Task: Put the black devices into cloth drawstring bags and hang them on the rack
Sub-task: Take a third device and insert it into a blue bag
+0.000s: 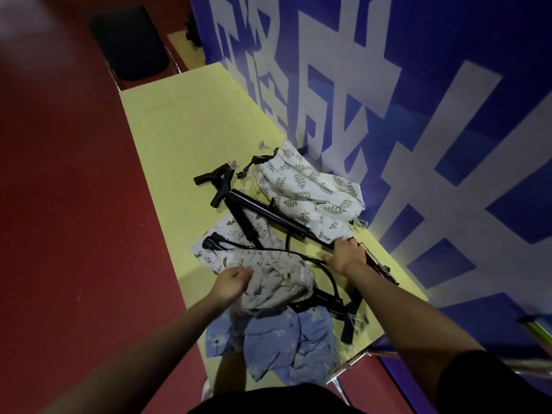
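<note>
Several long black devices lie crossed on the yellow table [179, 130]; one [257, 210] runs from a forked handle at the upper left toward my right hand. My right hand [343, 255] grips the near end of that black device, beside a leaf-print cloth bag [307, 192] against the wall. My left hand [231, 282] pinches the bunched beige cloth bag [277, 285], which covers part of another black device [334, 300]. A small-print white bag [227, 243] lies flat under a black cable. A blue flowered bag [286, 345] hangs over the table's near edge.
A blue banner wall [418, 115] with big white characters runs along the table's right side. A black chair [128, 43] stands on the red floor [59, 174] beyond the table's far end. A green-tipped object [537, 327] shows at the right edge.
</note>
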Tool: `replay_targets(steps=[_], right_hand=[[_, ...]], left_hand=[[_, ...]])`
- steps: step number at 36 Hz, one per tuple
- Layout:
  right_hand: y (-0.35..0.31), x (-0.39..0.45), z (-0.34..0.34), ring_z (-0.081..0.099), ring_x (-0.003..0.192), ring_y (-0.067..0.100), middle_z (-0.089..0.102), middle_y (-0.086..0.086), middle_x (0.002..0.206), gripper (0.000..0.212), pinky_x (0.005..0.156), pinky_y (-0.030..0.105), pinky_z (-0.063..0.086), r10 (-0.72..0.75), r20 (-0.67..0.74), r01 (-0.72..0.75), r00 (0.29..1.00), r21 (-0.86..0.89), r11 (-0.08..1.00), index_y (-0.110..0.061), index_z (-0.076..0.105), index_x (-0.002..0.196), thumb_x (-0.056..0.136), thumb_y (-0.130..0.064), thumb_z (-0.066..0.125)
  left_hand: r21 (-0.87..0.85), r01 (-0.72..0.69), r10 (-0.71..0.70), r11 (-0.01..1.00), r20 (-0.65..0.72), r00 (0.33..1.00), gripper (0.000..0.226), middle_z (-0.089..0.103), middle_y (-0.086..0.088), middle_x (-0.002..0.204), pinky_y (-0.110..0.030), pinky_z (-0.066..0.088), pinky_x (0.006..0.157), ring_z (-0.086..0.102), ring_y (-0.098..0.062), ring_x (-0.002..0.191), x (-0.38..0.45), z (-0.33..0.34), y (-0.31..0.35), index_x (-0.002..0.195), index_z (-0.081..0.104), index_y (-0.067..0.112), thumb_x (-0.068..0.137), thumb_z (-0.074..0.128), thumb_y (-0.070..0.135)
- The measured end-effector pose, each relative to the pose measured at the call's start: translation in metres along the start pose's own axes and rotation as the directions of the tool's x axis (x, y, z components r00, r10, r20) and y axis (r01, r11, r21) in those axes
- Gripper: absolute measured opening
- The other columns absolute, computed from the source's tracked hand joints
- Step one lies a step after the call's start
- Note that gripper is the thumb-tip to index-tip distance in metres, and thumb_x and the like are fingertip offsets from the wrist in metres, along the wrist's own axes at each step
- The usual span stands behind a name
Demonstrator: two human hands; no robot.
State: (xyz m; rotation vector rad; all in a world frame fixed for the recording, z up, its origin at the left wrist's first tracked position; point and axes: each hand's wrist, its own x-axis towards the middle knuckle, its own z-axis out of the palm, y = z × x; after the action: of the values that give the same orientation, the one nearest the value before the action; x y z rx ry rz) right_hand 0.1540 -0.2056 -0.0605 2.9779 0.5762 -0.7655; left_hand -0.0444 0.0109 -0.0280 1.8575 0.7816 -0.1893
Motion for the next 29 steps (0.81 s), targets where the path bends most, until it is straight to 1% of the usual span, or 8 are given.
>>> replay_targets(steps=[3, 5, 8, 11, 14, 20, 25, 29], right_hand=[[0.006, 0.01, -0.005, 0.043, 0.122, 0.028, 0.058, 0.011, 0.124, 0.05, 0.096, 0.039, 0.033, -0.036, -0.006, 0.035, 0.999, -0.048, 0.998, -0.015, 0.057, 0.116, 0.095, -0.057, 0.04], [0.009, 0.017, -0.009, 0.047, 0.116, 0.028, 0.059, 0.011, 0.12, 0.052, 0.092, 0.039, 0.033, -0.063, -0.024, 0.061, 0.998, -0.08, 0.995, -0.016, 0.06, 0.111, 0.095, -0.059, 0.035], [0.013, 0.021, -0.016, 0.051, 0.11, 0.028, 0.062, 0.011, 0.112, 0.05, 0.092, 0.039, 0.034, -0.066, -0.118, 0.059, 0.991, -0.069, 0.996, -0.016, 0.061, 0.105, 0.097, -0.058, 0.034], [0.018, 0.029, -0.026, 0.055, 0.104, 0.028, 0.065, 0.01, 0.105, 0.049, 0.093, 0.039, 0.037, -0.038, -0.198, 0.035, 0.979, -0.021, 0.999, -0.016, 0.061, 0.1, 0.097, -0.057, 0.034], [0.016, 0.037, -0.036, 0.054, 0.104, 0.028, 0.066, 0.009, 0.104, 0.052, 0.092, 0.04, 0.034, -0.012, -0.233, 0.019, 0.972, 0.029, 0.999, -0.017, 0.062, 0.102, 0.097, -0.058, 0.031], [0.003, 0.049, -0.046, 0.053, 0.112, 0.032, 0.061, 0.014, 0.115, 0.05, 0.088, 0.039, 0.048, 0.101, -0.17, -0.062, 0.98, 0.217, 0.974, -0.016, 0.061, 0.111, 0.096, -0.057, 0.037], [-0.002, 0.057, -0.04, 0.059, 0.105, 0.029, 0.065, 0.009, 0.111, 0.043, 0.08, 0.033, 0.046, 0.12, -0.044, -0.108, 0.992, 0.21, 0.972, -0.015, 0.063, 0.107, 0.095, -0.052, 0.045], [0.001, 0.063, -0.028, 0.061, 0.099, 0.028, 0.067, 0.007, 0.105, 0.038, 0.071, 0.029, 0.044, 0.144, -0.054, -0.128, 0.988, 0.229, 0.965, -0.017, 0.066, 0.101, 0.091, -0.051, 0.052]], left_hand=[[-0.039, -0.028, 0.026, 0.999, -0.053, 0.998, 0.049, 0.045, -0.003, 0.055, -0.031, 0.032, 0.061, 0.043, -0.016, 0.056, 0.0, -0.004, 0.011, 0.053, 0.043, 0.015, 0.101, 0.048, 0.024], [-0.068, -0.064, 0.058, 0.996, -0.087, 0.994, 0.049, 0.048, 0.005, 0.051, -0.03, 0.033, 0.06, 0.045, -0.008, 0.052, 0.001, -0.008, 0.019, 0.053, 0.044, 0.013, 0.101, 0.048, 0.021], [-0.094, -0.095, 0.084, 0.991, -0.105, 0.991, 0.042, 0.054, -0.001, 0.062, -0.03, 0.033, 0.06, 0.047, -0.012, 0.059, 0.001, -0.008, 0.03, 0.065, 0.055, 0.002, 0.101, 0.048, 0.021], [-0.066, -0.143, 0.139, 0.987, -0.059, 0.988, 0.045, 0.051, 0.006, 0.051, -0.025, 0.033, 0.054, 0.044, -0.006, 0.05, 0.0, -0.002, 0.033, 0.057, 0.05, 0.015, 0.101, 0.047, 0.022], [-0.021, -0.128, 0.128, 0.992, -0.016, 0.992, 0.044, 0.049, 0.0, 0.054, -0.026, 0.034, 0.055, 0.044, -0.011, 0.051, 0.0, 0.008, 0.032, 0.058, 0.047, 0.014, 0.1, 0.049, 0.025], [0.005, -0.084, 0.084, 0.996, 0.009, 0.996, 0.041, 0.043, 0.002, 0.055, -0.021, 0.032, 0.051, 0.04, -0.009, 0.051, 0.002, 0.022, 0.03, 0.06, 0.042, 0.016, 0.099, 0.049, 0.024], [0.008, -0.1, 0.1, 0.995, -0.014, 0.995, 0.042, 0.045, 0.0, 0.057, -0.02, 0.032, 0.052, 0.043, -0.011, 0.054, 0.0, 0.016, 0.029, 0.059, 0.044, 0.016, 0.1, 0.049, 0.023], [-0.032, -0.078, 0.076, 0.996, -0.057, 0.995, 0.043, 0.049, 0.002, 0.058, -0.028, 0.036, 0.06, 0.047, -0.014, 0.058, 0.002, 0.009, 0.024, 0.057, 0.047, 0.02, 0.098, 0.051, 0.031]])
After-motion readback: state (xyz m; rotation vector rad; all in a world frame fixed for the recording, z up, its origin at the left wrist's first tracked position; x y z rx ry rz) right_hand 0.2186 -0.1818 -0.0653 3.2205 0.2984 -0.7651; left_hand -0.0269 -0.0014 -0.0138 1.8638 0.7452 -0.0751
